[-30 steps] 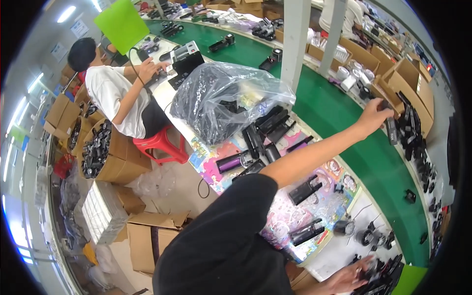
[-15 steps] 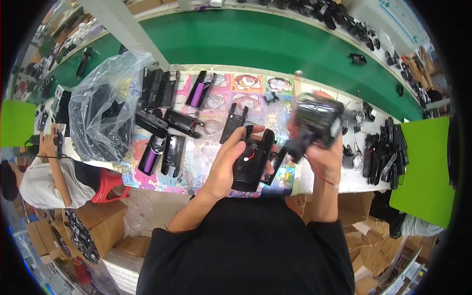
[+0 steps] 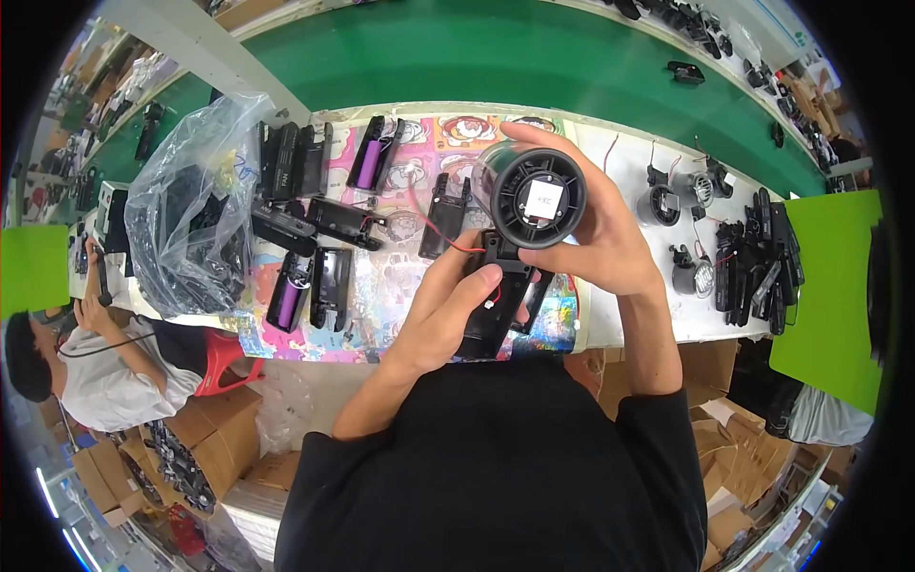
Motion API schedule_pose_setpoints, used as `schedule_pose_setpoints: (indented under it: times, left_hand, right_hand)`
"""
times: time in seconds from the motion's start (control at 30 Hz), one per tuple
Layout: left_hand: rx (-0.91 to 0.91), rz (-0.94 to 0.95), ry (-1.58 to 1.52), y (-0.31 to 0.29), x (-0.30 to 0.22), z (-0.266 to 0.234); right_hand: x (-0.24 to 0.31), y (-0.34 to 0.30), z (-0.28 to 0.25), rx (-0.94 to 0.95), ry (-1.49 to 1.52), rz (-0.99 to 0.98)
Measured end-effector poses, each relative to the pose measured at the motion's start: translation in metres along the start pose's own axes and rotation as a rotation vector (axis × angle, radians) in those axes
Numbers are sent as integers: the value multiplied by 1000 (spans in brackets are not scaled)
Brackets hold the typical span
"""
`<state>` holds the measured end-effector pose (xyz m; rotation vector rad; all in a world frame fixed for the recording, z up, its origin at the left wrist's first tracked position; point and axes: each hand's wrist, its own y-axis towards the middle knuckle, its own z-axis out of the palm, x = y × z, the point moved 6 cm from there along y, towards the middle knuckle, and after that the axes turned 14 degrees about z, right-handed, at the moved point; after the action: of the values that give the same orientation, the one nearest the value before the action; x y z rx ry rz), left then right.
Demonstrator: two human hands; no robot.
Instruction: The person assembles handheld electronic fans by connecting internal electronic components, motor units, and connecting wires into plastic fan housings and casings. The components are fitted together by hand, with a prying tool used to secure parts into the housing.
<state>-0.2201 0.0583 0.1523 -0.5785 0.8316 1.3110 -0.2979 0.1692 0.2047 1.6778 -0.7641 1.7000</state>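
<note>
My left hand (image 3: 440, 315) grips a black plastic handle shell (image 3: 484, 334) above the patterned mat, its thumb lying over the upper part. A short red wire with a white plug shows inside the shell. In my right hand (image 3: 615, 234) is a round fan head (image 3: 541, 198) with a black ribbed ring, a white label at its centre and a clear barrel behind. Its lower neck meets the top of the shell; whether it is seated there I cannot tell. A red wire runs left from the neck, over my left fingers. Under the shell, another black part (image 3: 536, 300) is half hidden.
Left on the mat lie several black shells (image 3: 331, 286), two with purple battery cells (image 3: 369, 164), beside a clear plastic bag (image 3: 195, 219) of black parts. Right are several fan heads (image 3: 660, 203) and piled black shells (image 3: 758, 267). A green conveyor (image 3: 429, 62) runs behind; a co-worker (image 3: 114, 367) sits left.
My right hand has brought the fan head leftward and turned its ringed face up, meeting the shell's top. The shell is still in my left hand, now tilted.
</note>
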Motion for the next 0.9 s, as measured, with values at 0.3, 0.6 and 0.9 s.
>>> schedule_pose_setpoints:
  times: [0.3,0.6,0.9]
  left_hand:
    - [-82,97,175,2,9,-10]
    - [-158,206,458,12,3,-28]
    - [-214,400,1060,9,-21,-26]
  right_hand:
    - [-12,-2,0,-60,-49,22]
    - [-20,1,10,-113,-17,124]
    - [-45,1,21,-248,52,213]
